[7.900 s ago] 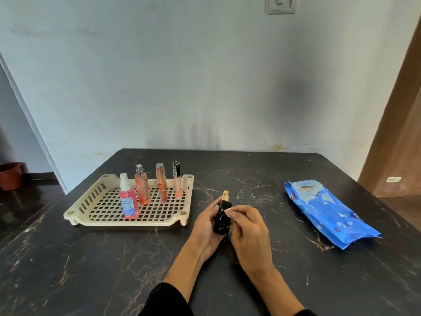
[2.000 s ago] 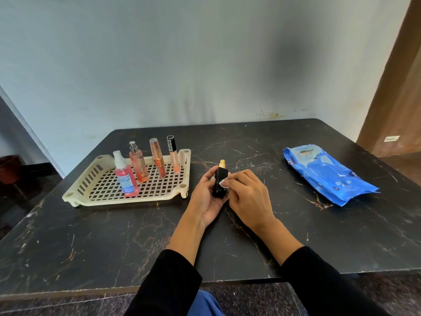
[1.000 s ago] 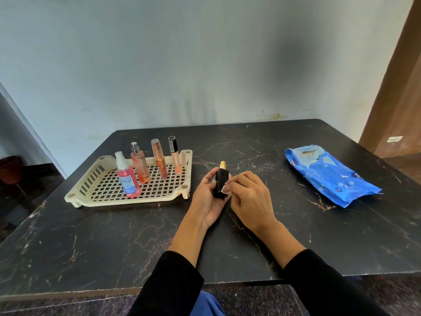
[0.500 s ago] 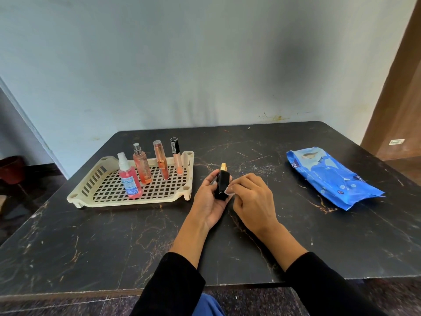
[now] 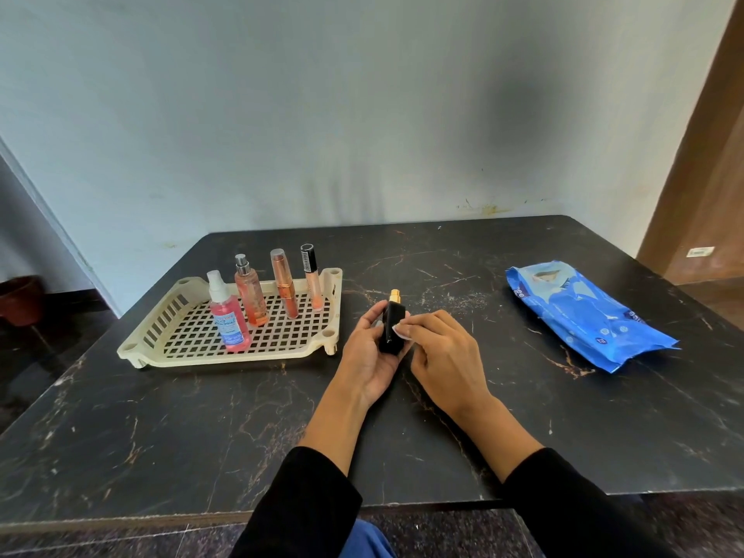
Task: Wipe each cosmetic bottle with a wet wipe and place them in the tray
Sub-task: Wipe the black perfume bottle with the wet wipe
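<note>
Left-hand grip (image 5: 368, 356) around black bottle (image 5: 392, 328)

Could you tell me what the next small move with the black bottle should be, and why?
Probably set it in the tray: the left hand holds the black bottle, the right hand presses a wipe on it, and four bottles already stand there.

Our left hand (image 5: 372, 356) grips black bottle (image 5: 392, 330) upright — right hand (image 5: 441, 356) pinches wipe (image 5: 402, 334) against it; tray (image 5: 322, 350) beside, four bottles standing.
</note>
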